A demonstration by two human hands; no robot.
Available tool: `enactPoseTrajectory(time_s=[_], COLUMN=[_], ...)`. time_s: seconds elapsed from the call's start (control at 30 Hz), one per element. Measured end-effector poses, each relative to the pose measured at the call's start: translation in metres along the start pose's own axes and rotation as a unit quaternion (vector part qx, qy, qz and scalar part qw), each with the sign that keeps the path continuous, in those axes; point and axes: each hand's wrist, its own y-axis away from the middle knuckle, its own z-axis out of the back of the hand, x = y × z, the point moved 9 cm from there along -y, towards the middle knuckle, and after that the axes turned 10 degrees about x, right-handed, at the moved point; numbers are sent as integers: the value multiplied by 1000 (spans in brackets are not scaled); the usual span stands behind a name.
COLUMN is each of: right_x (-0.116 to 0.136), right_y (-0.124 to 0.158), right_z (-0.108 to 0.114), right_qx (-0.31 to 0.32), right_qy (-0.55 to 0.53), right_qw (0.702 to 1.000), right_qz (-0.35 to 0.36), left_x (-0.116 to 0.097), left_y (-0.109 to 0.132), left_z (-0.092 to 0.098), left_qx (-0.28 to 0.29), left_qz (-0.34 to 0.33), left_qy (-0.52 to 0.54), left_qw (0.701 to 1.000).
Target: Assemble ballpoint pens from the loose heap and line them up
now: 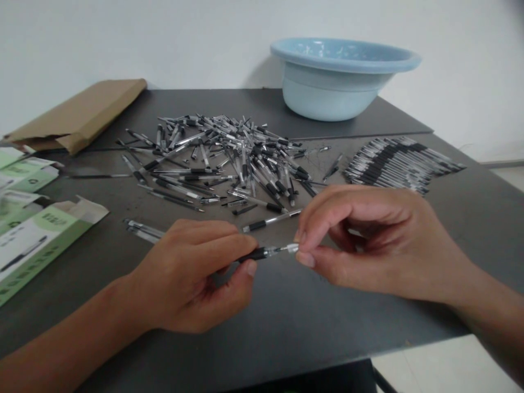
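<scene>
My left hand (pixel 200 273) is closed around a pen (pixel 258 254), its black grip and clear front end sticking out to the right between thumb and forefinger. A thin refill point shows at that end. Thumb and forefinger of my right hand (pixel 368 240) pinch a small whitish tip piece (pixel 292 248), in line with the pen and touching or nearly touching its point. Just behind my hands, a single pen with a black grip (pixel 270 220) lies on the table. Some clear pen parts (pixel 144 231) lie behind my left wrist, partly hidden by it.
A loose heap of pens and pen parts (pixel 229 158) covers the table's middle. To the right lies a neat row of pens (pixel 393 164). At the back are a light blue basin (pixel 331 93) and a brown paper bag (pixel 82 112). Green-and-white boxes (pixel 49 234) lie left.
</scene>
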Motion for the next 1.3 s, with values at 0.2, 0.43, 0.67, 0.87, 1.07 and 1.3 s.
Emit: enactPoseTrajectory(time_s=[0.2,0.43,0.67,0.87,1.07,1.3], right_x=[-2,-2,-2,-4,-8,-3], right_y=[1,3,5,3,3,2], right_z=[-2,1,6,-3,-5,-1], right_qx=[7,-3,-31,-16,-1,-7], right_qy=[1,10,15,1,-1,27], right_qw=[1000,1000,999,1000,1000,1000], right_qz=[-8,-8,-7,-13,-22,5], left_x=[-1,-3,-3,-4,-5,-1], left_y=[-1,-2,0,-1,-2,-1], left_z=[0,-2,2,0,-1,-2], left_qx=[-4,3,-16,-7,-6,4], left_qz=[3,2,-5,-4,-9,-5], left_qy=[-1,1,0,0,-5,-2], left_qw=[1000,1000,1000,1000,1000,1000])
